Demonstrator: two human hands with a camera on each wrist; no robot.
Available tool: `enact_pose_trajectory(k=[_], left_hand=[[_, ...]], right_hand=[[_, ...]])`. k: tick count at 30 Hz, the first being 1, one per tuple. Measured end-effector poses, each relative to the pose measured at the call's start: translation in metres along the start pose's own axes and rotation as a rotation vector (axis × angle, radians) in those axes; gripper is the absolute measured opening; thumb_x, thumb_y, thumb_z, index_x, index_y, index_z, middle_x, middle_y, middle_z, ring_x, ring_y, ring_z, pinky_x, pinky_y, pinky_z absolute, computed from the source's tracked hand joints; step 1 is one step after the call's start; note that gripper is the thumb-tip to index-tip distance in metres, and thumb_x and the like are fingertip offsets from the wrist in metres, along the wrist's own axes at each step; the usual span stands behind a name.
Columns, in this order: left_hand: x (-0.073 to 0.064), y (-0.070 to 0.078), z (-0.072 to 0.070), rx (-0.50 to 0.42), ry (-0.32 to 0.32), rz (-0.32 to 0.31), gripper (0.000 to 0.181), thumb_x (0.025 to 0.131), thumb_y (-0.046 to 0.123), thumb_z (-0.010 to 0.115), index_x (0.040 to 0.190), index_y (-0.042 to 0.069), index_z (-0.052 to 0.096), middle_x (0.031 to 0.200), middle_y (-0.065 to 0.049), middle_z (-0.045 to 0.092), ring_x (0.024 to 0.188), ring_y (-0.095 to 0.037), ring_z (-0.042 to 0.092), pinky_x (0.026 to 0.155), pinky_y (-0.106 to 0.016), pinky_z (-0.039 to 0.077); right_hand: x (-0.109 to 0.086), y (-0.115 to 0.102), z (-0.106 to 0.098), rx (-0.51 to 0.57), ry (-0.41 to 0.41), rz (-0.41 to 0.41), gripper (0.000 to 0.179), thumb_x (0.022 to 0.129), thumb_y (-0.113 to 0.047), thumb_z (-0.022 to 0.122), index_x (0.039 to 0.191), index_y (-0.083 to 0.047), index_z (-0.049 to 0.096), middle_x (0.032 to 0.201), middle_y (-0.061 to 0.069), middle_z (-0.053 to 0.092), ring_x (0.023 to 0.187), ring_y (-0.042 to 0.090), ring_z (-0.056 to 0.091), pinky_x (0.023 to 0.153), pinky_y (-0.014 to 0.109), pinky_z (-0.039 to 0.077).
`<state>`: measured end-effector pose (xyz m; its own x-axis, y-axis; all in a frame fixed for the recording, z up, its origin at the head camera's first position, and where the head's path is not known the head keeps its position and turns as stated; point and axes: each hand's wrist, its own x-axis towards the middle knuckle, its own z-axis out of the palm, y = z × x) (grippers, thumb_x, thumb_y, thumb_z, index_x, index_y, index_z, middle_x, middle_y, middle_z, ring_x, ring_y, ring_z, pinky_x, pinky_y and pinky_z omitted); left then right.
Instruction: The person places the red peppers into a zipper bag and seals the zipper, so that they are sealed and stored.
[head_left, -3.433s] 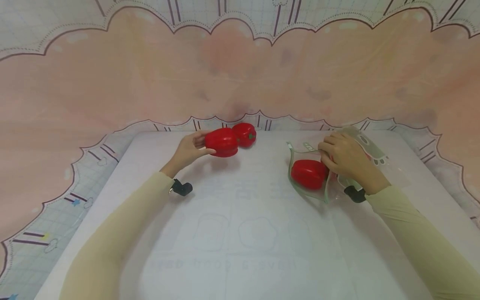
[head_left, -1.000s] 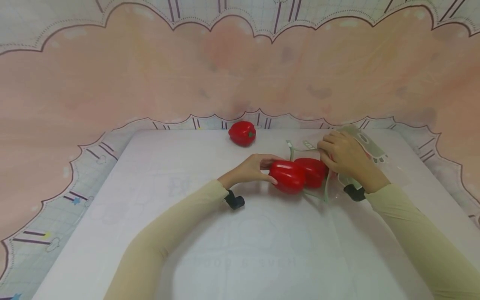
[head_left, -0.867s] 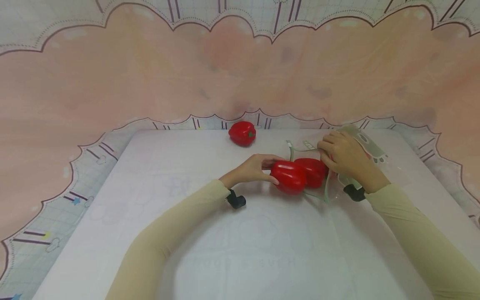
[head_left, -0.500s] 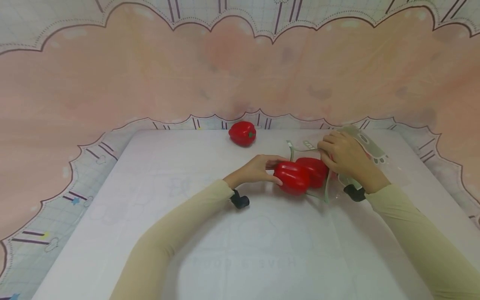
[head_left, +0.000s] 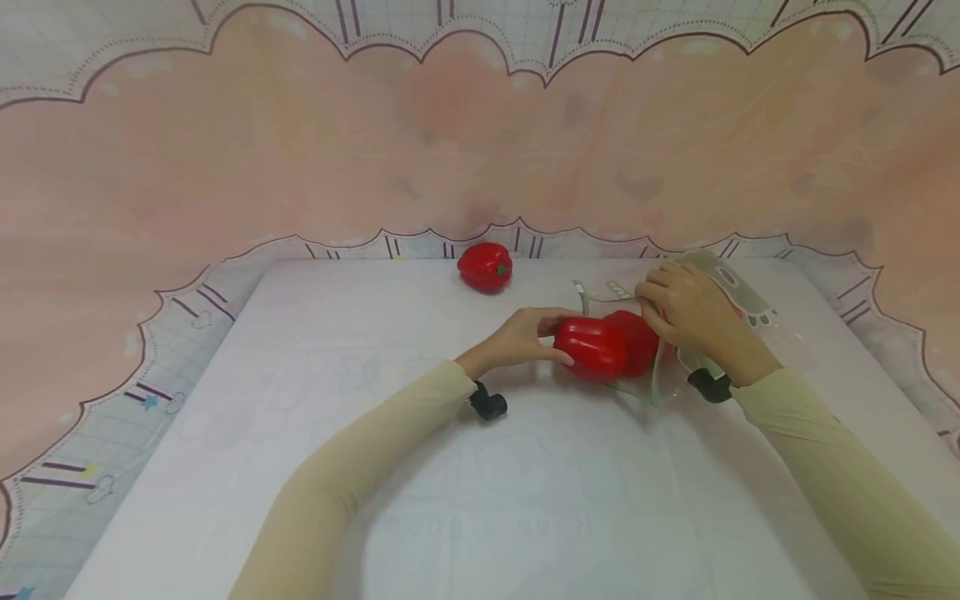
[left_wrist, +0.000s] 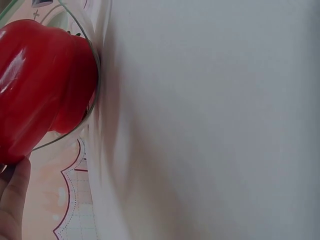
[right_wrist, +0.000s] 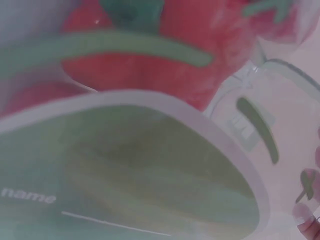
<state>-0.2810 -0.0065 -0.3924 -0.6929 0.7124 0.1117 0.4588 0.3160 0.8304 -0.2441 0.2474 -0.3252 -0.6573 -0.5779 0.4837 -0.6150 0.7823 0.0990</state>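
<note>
A red bell pepper (head_left: 588, 346) is held by my left hand (head_left: 516, 342), thumb on the near side and fingers behind. In the left wrist view, this bell pepper (left_wrist: 27, 85) is at the bag's green-edged mouth (left_wrist: 99, 75), in front of a second red pepper (left_wrist: 77, 92). That second pepper (head_left: 639, 340) is inside the clear printed zip bag (head_left: 738, 287). My right hand (head_left: 684, 315) grips the bag's upper edge. Through the right wrist view's blurred plastic, a green "name" label (right_wrist: 130, 175) and red shapes (right_wrist: 200, 45) show.
Another red bell pepper (head_left: 485, 267) lies at the back of the white table (head_left: 487, 517), its green stem facing right. Behind the table hangs a peach patterned cloth (head_left: 375, 150).
My left hand has carried the bell pepper from the back left to the bag's mouth, edging farther right in the last second. The pepper inside has shifted slightly right. My right hand stays put.
</note>
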Motion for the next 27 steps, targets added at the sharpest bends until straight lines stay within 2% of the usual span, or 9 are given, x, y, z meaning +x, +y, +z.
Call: enact_pose_trajectory(k=[11, 18, 22, 27], left_hand=[[0.005, 0.0, 0.008, -0.024, 0.004, 0.003, 0.063, 0.079, 0.014, 0.075, 0.137, 0.011, 0.048, 0.135, -0.005, 0.056, 0.125, -0.016, 0.053, 0.101, -0.024, 0.046], [0.007, 0.003, 0.012, -0.016, 0.022, -0.014, 0.064, 0.08, 0.016, 0.075, 0.137, 0.011, 0.047, 0.135, -0.005, 0.055, 0.125, -0.016, 0.053, 0.102, -0.026, 0.046], [0.01, 0.002, 0.013, -0.022, 0.041, -0.032, 0.064, 0.08, 0.016, 0.074, 0.138, 0.012, 0.047, 0.135, -0.005, 0.055, 0.124, -0.016, 0.053, 0.102, -0.031, 0.046], [0.012, 0.003, 0.015, -0.005, 0.093, -0.072, 0.065, 0.08, 0.022, 0.075, 0.138, 0.013, 0.046, 0.135, -0.004, 0.055, 0.123, -0.016, 0.054, 0.1, -0.027, 0.047]], right_hand=[[-0.001, 0.001, 0.0, 0.005, 0.008, -0.02, 0.012, 0.077, -0.008, 0.058, 0.083, -0.002, 0.066, 0.079, 0.014, 0.065, 0.081, 0.03, 0.055, 0.08, 0.046, 0.048], [-0.001, 0.0, -0.001, 0.004, -0.01, 0.001, 0.012, 0.077, -0.008, 0.058, 0.084, -0.001, 0.066, 0.081, 0.015, 0.065, 0.083, 0.031, 0.056, 0.082, 0.047, 0.049], [0.0, 0.0, -0.002, -0.003, -0.02, 0.006, 0.013, 0.077, -0.007, 0.06, 0.085, -0.001, 0.067, 0.083, 0.015, 0.066, 0.084, 0.032, 0.057, 0.082, 0.047, 0.049], [-0.001, 0.001, -0.003, -0.025, -0.037, 0.016, 0.015, 0.076, -0.008, 0.061, 0.087, -0.001, 0.068, 0.085, 0.016, 0.067, 0.086, 0.032, 0.058, 0.084, 0.048, 0.049]])
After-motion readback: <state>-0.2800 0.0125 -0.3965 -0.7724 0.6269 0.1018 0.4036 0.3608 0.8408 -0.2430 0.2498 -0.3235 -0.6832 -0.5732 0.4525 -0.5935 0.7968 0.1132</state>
